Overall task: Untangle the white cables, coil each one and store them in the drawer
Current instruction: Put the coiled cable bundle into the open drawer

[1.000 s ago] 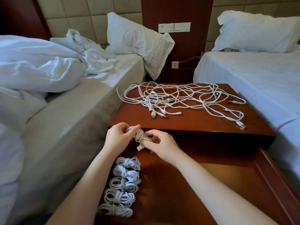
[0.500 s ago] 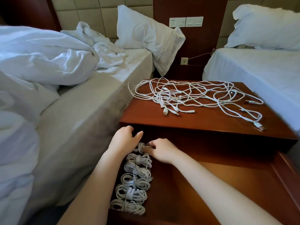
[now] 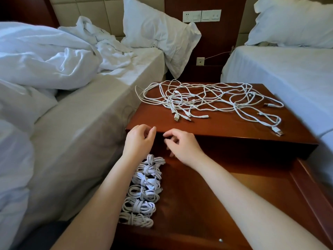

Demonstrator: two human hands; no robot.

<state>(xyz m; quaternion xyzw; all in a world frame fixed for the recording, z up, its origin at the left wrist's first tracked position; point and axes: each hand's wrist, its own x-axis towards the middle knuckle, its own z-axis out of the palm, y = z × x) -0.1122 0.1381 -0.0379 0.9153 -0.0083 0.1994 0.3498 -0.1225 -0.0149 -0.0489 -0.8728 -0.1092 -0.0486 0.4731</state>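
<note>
Your left hand (image 3: 139, 139) and right hand (image 3: 182, 145) hover empty, fingers loosely curled, at the front edge of the counter (image 3: 225, 127) above the open drawer (image 3: 207, 204). A row of coiled white cables (image 3: 144, 192) lies along the drawer's left side, and the tangled cables (image 3: 207, 100) sprawl across the counter top.

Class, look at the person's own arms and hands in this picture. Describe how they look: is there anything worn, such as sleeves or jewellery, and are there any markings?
The left hand and right hand are bare: no gloves, rings, watch or bracelet show. Both forearms are bare too, with no sleeve in view down to the picture's lower edge. No tattoos or other markings can be seen.
</note>
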